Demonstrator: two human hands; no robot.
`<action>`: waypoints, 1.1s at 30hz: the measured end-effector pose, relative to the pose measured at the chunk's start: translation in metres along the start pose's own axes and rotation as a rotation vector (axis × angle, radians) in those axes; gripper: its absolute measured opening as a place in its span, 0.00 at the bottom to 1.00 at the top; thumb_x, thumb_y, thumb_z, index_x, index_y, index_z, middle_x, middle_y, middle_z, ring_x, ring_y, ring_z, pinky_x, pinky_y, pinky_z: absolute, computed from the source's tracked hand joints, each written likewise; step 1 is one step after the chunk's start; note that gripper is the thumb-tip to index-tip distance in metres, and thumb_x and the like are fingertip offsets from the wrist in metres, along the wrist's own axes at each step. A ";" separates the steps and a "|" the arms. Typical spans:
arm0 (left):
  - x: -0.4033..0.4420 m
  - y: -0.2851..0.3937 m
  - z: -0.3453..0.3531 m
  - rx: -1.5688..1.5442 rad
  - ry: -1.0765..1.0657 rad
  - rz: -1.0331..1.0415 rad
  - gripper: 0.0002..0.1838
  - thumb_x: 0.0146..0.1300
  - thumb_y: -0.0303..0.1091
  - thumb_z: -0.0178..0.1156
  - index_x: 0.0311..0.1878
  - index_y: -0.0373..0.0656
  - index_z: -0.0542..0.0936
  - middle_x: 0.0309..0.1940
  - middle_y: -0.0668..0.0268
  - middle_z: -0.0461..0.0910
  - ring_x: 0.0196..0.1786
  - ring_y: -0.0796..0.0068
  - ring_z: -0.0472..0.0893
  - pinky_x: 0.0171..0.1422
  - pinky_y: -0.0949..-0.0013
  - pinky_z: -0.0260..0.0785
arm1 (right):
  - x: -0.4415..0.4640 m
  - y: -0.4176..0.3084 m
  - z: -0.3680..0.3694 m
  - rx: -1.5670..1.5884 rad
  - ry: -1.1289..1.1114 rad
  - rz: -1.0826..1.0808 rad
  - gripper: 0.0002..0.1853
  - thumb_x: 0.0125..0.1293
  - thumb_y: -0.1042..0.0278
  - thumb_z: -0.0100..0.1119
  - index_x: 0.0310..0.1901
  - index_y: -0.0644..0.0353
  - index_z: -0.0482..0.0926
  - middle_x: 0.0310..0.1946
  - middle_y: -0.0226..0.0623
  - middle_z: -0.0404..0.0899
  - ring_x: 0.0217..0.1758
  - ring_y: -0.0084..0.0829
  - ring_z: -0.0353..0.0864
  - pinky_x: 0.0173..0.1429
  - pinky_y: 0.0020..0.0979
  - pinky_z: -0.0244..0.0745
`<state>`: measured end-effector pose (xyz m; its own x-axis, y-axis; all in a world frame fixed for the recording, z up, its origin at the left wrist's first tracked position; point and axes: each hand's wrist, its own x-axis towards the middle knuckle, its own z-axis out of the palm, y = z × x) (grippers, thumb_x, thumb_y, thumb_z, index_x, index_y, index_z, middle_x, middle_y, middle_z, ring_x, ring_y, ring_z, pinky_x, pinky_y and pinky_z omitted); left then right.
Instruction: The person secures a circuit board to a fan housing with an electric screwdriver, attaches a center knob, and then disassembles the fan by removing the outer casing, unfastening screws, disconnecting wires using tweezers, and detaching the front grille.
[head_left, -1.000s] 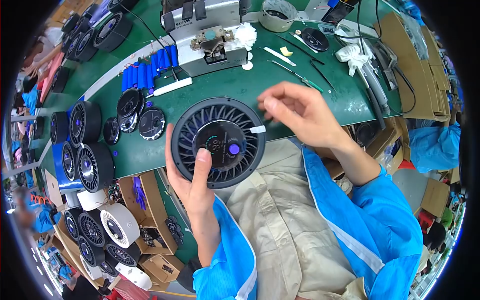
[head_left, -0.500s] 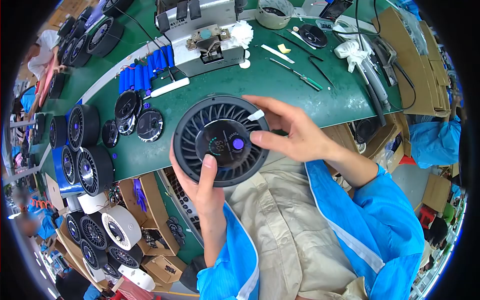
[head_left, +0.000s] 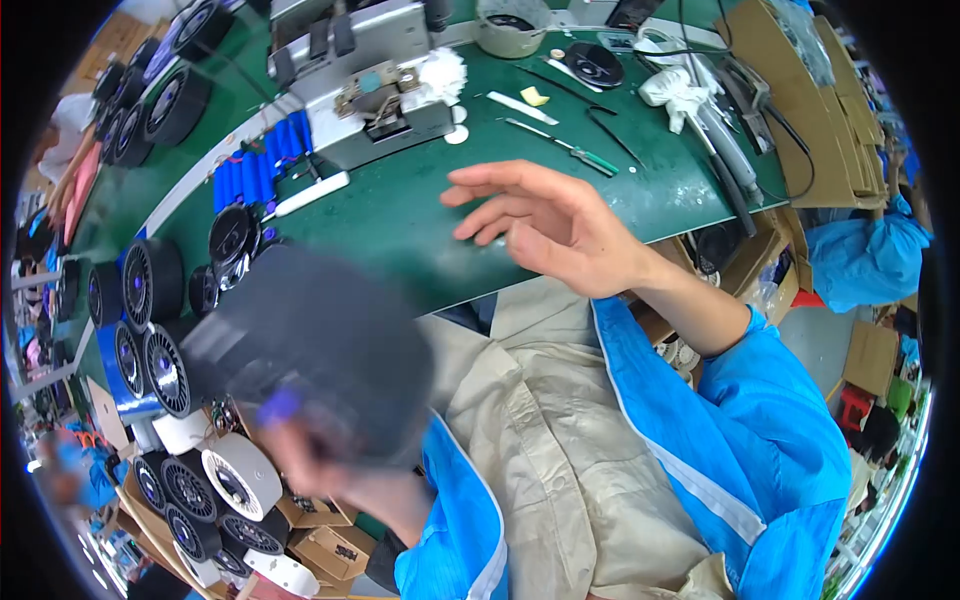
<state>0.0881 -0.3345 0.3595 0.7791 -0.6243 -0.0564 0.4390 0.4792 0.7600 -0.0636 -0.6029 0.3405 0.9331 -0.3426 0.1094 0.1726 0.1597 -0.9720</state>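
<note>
- The dark round device (head_left: 330, 335) is held low in view by the left grip (head_left: 305, 465), which is clamped on its lower side; the exact finger contact is hidden by blur.
- The device is tilted, and a purple spot on it is seen near the fingers.
- The right grip (head_left: 550, 225) is held well apart from the device, thumb and curled fingers parted, over the desk (head_left: 420, 225).
- The desk's front edge is crossed by the device in view and passed over by the right hand.
- Green surface is shown between device and right grip, bounded beyond by the grey machine (head_left: 395, 128), the white stick (head_left: 312, 194) and the green-handled screwdriver (head_left: 585, 158).
- On the left, the nearest black wheel-like unit (head_left: 166, 368) is closely neighboured by the device; whether they are touching cannot be told.
</note>
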 end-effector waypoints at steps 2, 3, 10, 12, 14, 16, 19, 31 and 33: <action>-0.005 0.047 0.008 -0.459 -0.246 -0.024 0.42 0.65 0.40 0.71 0.79 0.36 0.66 0.64 0.53 0.72 0.65 0.55 0.77 0.72 0.48 0.75 | -0.001 0.007 -0.004 -0.056 0.033 -0.024 0.29 0.80 0.68 0.61 0.78 0.65 0.67 0.67 0.44 0.79 0.61 0.31 0.84 0.65 0.33 0.79; -0.018 0.061 0.002 -0.589 -0.260 0.090 0.42 0.65 0.39 0.71 0.79 0.37 0.66 0.67 0.52 0.68 0.69 0.55 0.72 0.73 0.49 0.74 | -0.002 0.009 -0.005 -0.079 0.043 -0.035 0.27 0.82 0.68 0.59 0.77 0.65 0.67 0.67 0.44 0.79 0.60 0.31 0.84 0.64 0.32 0.80; -0.027 0.075 0.085 -0.961 -0.187 0.787 0.25 0.64 0.18 0.70 0.64 0.36 0.77 0.60 0.57 0.79 0.65 0.59 0.82 0.69 0.61 0.82 | -0.010 0.027 -0.006 -0.182 0.147 -0.020 0.22 0.82 0.69 0.59 0.72 0.66 0.71 0.62 0.43 0.81 0.55 0.27 0.86 0.58 0.30 0.82; -0.027 0.075 0.089 -0.934 -0.182 0.876 0.27 0.61 0.15 0.71 0.63 0.35 0.77 0.60 0.57 0.79 0.64 0.59 0.83 0.68 0.61 0.83 | -0.012 0.032 -0.007 -0.210 0.157 -0.032 0.22 0.82 0.69 0.60 0.71 0.66 0.72 0.61 0.43 0.82 0.54 0.27 0.87 0.57 0.30 0.82; -0.027 0.075 0.091 -0.923 -0.140 0.872 0.26 0.60 0.13 0.71 0.62 0.34 0.77 0.59 0.56 0.79 0.64 0.59 0.83 0.68 0.61 0.84 | -0.014 0.036 -0.006 -0.236 0.174 -0.028 0.21 0.81 0.70 0.61 0.70 0.66 0.73 0.59 0.43 0.83 0.52 0.27 0.87 0.57 0.30 0.82; -0.027 0.073 0.093 -0.915 -0.119 0.871 0.26 0.60 0.13 0.71 0.62 0.34 0.77 0.59 0.56 0.79 0.64 0.60 0.83 0.68 0.62 0.84 | -0.014 0.037 -0.005 -0.247 0.181 -0.026 0.21 0.81 0.70 0.62 0.70 0.66 0.74 0.58 0.43 0.83 0.52 0.26 0.87 0.57 0.30 0.82; -0.026 0.071 0.096 -0.930 -0.084 0.871 0.26 0.61 0.13 0.71 0.62 0.33 0.77 0.59 0.56 0.79 0.64 0.59 0.83 0.68 0.62 0.84 | -0.015 0.038 -0.004 -0.303 0.181 -0.058 0.18 0.80 0.72 0.63 0.67 0.67 0.77 0.56 0.43 0.85 0.50 0.26 0.88 0.57 0.30 0.83; -0.020 0.075 0.024 -0.838 -0.367 0.385 0.41 0.63 0.33 0.71 0.78 0.37 0.66 0.69 0.53 0.65 0.74 0.55 0.68 0.73 0.50 0.74 | -0.015 0.040 -0.003 -0.410 0.181 -0.122 0.15 0.78 0.74 0.63 0.62 0.68 0.80 0.51 0.43 0.87 0.49 0.27 0.89 0.55 0.30 0.85; -0.010 0.066 0.007 -0.746 -0.297 0.287 0.39 0.64 0.33 0.70 0.78 0.37 0.67 0.69 0.53 0.68 0.73 0.53 0.71 0.73 0.48 0.74 | -0.014 0.040 -0.004 -0.420 0.175 -0.125 0.14 0.79 0.74 0.62 0.62 0.68 0.80 0.51 0.43 0.87 0.49 0.27 0.89 0.55 0.30 0.85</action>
<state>0.1061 -0.3005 0.4149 0.8011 -0.5028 0.3246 0.5040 0.8593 0.0872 -0.0711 -0.5950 0.2989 0.8397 -0.4923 0.2295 0.1040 -0.2691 -0.9575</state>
